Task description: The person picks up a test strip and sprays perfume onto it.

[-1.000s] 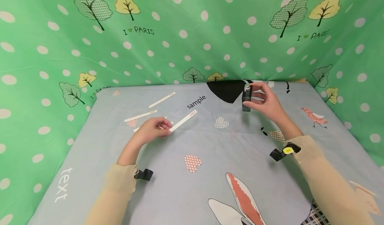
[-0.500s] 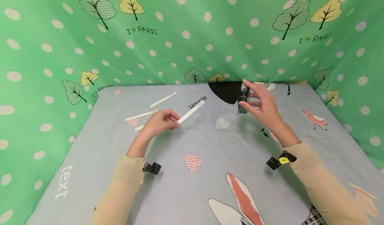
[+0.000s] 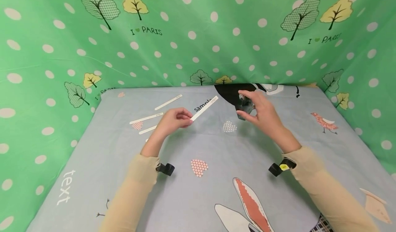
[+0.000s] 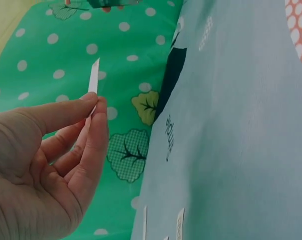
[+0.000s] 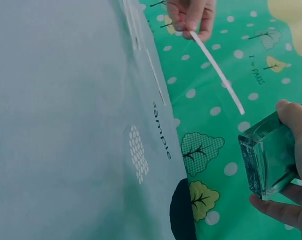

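My left hand [image 3: 174, 121] pinches one end of a white paper perfume test strip [image 3: 205, 107] between thumb and fingers. The strip slants up to the right, above the table; in the left wrist view, the strip [image 4: 94, 77] rises from the fingertips. A clear dark-green glass perfume bottle [image 3: 245, 109] is in my right hand [image 3: 264, 113], tilted, with thumb and fingers around it and the index finger at its spray top. The right wrist view shows the square bottle [image 5: 270, 150] apart from the strip's free end. The spray top is hidden there.
Several more white strips lie on the table at the left, among them a far strip [image 3: 168, 102] and a nearer strip [image 3: 146, 118]. A grey-blue printed cloth [image 3: 229, 163] covers the table. A green dotted curtain [image 3: 198, 36] hangs behind it.
My left hand has moved right and away from me with the strip. My right hand has come left, tipping the bottle from upright toward the strip. The gap between them has narrowed.
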A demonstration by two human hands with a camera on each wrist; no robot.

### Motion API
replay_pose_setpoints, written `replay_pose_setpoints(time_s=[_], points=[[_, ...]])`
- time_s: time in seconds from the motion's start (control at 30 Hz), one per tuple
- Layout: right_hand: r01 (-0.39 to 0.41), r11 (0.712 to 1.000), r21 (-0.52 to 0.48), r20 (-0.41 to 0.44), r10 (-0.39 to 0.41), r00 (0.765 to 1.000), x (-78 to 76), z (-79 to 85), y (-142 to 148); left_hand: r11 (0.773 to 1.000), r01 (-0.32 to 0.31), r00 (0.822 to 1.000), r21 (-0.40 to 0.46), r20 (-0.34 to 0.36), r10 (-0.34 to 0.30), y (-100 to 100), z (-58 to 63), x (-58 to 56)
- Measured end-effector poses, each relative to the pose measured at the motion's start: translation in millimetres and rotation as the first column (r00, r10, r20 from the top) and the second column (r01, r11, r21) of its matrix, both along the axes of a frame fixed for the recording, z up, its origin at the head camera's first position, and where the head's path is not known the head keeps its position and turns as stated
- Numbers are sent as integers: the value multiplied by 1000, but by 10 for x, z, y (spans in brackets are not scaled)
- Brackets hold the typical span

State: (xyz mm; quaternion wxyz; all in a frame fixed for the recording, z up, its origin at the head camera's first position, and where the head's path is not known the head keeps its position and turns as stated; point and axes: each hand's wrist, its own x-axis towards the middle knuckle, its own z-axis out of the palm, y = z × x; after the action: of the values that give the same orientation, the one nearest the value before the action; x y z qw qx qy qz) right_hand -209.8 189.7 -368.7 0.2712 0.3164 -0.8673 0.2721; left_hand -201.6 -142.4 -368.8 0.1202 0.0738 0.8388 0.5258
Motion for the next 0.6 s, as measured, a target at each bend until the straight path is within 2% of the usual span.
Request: replay_pose_setpoints(time_s=[0.3, 0.6], points=[[35, 999, 3, -30, -35, 999, -55, -91, -128, 999, -35, 999, 34, -32, 36, 170, 7, -86], [72, 997, 25, -41, -71, 997, -61, -119, -203, 997, -80, 996, -19, -53, 79, 227, -12, -229]])
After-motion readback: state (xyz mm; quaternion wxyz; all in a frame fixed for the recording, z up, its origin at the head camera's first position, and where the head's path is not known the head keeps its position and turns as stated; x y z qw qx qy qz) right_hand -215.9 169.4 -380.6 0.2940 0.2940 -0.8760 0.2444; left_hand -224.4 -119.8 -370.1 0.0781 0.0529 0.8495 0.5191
